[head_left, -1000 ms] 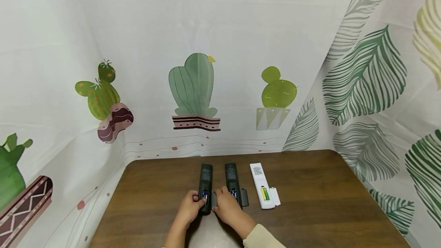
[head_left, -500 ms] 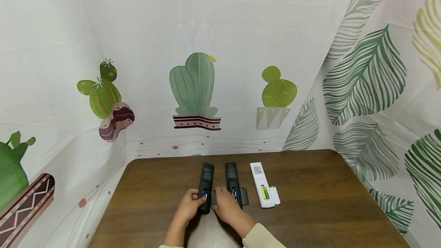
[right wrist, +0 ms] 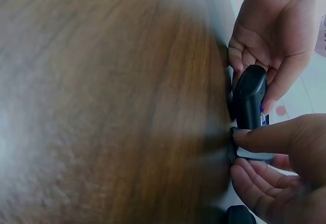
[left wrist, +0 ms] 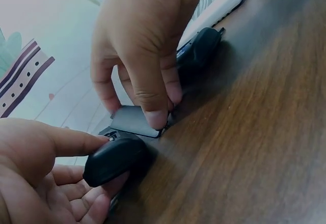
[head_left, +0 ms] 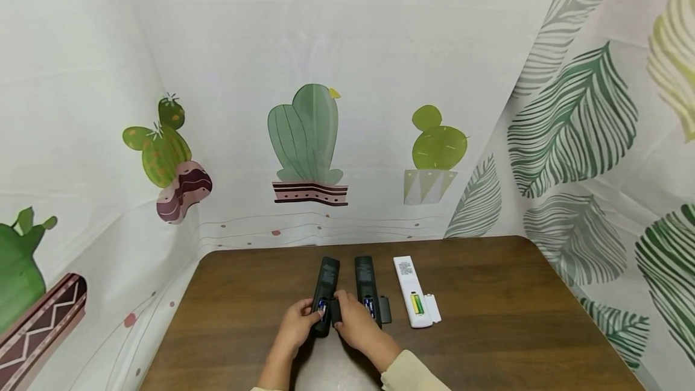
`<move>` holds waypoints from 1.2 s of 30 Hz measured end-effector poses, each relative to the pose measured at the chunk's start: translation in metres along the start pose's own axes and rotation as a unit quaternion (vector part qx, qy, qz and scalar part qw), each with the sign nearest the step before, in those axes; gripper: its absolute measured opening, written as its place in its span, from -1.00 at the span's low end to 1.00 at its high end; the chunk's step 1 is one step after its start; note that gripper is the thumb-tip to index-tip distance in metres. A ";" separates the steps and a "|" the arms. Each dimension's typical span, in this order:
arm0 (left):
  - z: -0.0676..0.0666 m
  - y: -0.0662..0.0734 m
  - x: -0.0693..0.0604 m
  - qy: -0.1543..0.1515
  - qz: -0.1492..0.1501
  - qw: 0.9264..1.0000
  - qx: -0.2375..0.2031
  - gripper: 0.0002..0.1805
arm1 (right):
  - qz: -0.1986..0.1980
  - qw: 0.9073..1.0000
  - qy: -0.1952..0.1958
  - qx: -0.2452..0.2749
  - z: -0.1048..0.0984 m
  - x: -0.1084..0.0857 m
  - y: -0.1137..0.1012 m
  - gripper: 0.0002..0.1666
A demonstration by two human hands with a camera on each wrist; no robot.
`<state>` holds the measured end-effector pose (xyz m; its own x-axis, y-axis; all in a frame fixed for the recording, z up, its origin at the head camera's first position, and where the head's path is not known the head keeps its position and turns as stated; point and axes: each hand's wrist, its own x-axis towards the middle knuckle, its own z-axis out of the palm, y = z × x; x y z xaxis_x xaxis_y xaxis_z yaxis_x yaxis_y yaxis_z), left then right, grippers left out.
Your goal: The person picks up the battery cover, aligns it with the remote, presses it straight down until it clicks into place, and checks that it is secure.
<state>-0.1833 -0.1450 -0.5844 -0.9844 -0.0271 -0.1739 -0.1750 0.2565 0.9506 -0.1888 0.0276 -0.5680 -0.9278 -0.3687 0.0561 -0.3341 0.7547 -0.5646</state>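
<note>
My left hand (head_left: 295,326) grips the lower part of the leftmost black remote control (head_left: 327,277), which lies back side up with its batteries (head_left: 322,306) showing in the bay. Its thumb rests near that bay. With fingertips and thumb, my right hand (head_left: 357,323) pinches a dark battery cover (left wrist: 135,122) at the remote's right side; in the left wrist view the cover lies close against the remote, though whether they touch I cannot tell. Just beyond the right hand is a second black remote (head_left: 366,273), batteries exposed, partly hidden by that hand.
A loose dark cover (head_left: 385,309) lies beside the second remote. Further right, a white remote (head_left: 406,279) shows its batteries (head_left: 417,303), with a white cover (head_left: 432,308) alongside. Everything lies on a brown wooden table (head_left: 505,318), backed by printed cloth (head_left: 369,77).
The cover in my right hand has risen slightly and come nearer the left remote. That remote's far end has swung a little to the right. The other two remotes stay put.
</note>
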 end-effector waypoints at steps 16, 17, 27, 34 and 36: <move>-0.001 0.001 -0.002 0.037 -0.010 0.999 -0.030 -0.45 | -0.021 0.999 -0.008 0.026 -0.001 -0.001 0.003 -0.35; -0.001 0.001 -0.003 0.038 -0.012 0.999 -0.036 -0.45 | -0.022 0.999 -0.007 0.024 -0.001 -0.001 0.004 -0.35; 0.005 -0.001 -0.003 0.042 -0.019 0.996 -0.075 -0.42 | -0.033 0.999 0.009 0.027 -0.007 -0.004 0.008 -0.39; 0.008 0.004 -0.008 0.037 -0.018 0.995 -0.089 -0.41 | -0.035 0.999 0.019 0.027 -0.013 -0.007 0.012 -0.36; 0.009 0.006 -0.009 0.033 -0.016 0.995 -0.098 -0.39 | -0.036 0.999 0.023 0.028 -0.016 -0.008 0.013 -0.33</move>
<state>-0.1753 -0.1347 -0.5797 -0.9763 -0.0969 -0.1934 -0.1999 0.0623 0.9778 -0.1882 0.0490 -0.5628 -0.9086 -0.3951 0.1352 -0.3918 0.6945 -0.6035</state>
